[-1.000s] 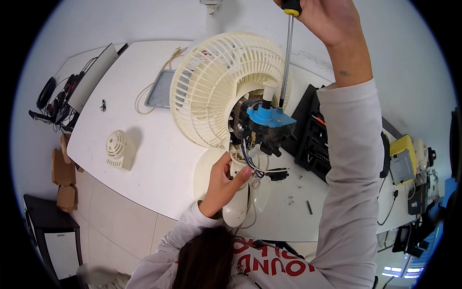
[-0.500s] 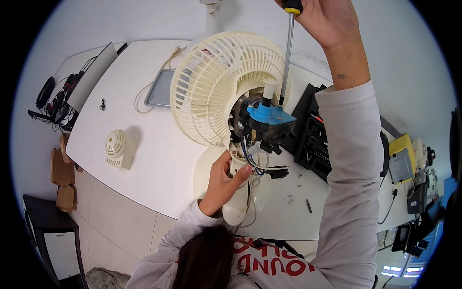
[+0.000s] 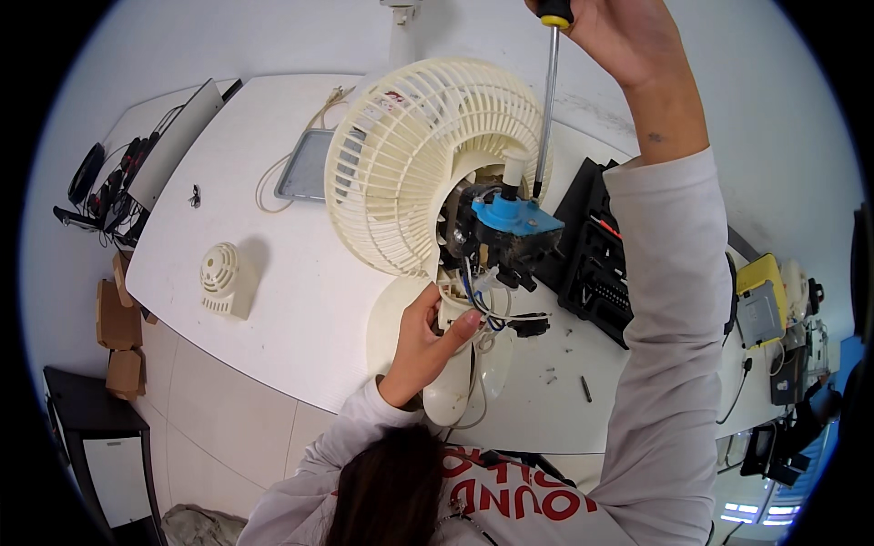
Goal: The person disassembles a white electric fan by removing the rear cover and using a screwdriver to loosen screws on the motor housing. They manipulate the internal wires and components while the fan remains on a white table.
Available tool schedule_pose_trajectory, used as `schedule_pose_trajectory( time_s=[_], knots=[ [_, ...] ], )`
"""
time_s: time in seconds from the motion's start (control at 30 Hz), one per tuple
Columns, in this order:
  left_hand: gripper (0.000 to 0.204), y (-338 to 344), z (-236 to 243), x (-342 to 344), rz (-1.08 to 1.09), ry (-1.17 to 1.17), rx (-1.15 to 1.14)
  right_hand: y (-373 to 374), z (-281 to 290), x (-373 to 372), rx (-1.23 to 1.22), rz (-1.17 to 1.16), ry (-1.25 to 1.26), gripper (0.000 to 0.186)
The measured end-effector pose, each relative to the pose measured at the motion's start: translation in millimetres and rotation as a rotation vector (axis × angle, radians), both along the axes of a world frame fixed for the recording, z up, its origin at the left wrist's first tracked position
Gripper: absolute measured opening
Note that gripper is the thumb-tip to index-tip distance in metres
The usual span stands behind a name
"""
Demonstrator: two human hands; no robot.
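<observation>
A cream table fan (image 3: 387,196) stands on the white table with its motor exposed towards me. My left hand (image 3: 426,353) is closed around the fan's neck below the motor, beside loose blue and white wires (image 3: 477,296). Raised at the upper right, my right hand (image 3: 628,41) grips the black and yellow handle of a long screwdriver (image 3: 549,105). Its shaft points down, with the tip at the edge of the blue gearbox cover (image 3: 510,217) on top of the motor. A white knob (image 3: 513,168) rises from that cover. The handle is partly cut off by the frame's top edge.
A cream motor housing (image 3: 226,282) sits on the left of the table. Behind the fan lies a grey tray (image 3: 305,168). To the right is an open black tool case (image 3: 596,282); near it are several small screws (image 3: 551,375) and a dark bit (image 3: 585,389).
The fan's motor and the screwdriver have shifted slightly to the right, along with my right hand and forearm. My left hand keeps its hold on the neck.
</observation>
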State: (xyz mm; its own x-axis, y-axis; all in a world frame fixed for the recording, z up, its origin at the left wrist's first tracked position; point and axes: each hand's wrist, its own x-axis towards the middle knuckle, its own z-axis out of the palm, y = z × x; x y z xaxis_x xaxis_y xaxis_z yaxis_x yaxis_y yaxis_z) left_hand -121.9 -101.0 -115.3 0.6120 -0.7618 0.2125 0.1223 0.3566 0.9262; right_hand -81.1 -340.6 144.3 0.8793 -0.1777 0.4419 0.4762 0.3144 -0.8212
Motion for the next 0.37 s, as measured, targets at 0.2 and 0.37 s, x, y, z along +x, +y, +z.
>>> schedule_pose_trajectory(
  time_s=[0.2,0.37],
  knots=[
    [0.038,1,0,0,-0.013,0.022,-0.003,-2,-3,3,-0.187,-0.297,-0.043,0.029],
    [0.040,0,-1,1,-0.011,0.009,-0.005,-6,14,-13,-0.256,-0.048,0.084,0.042]
  ],
)
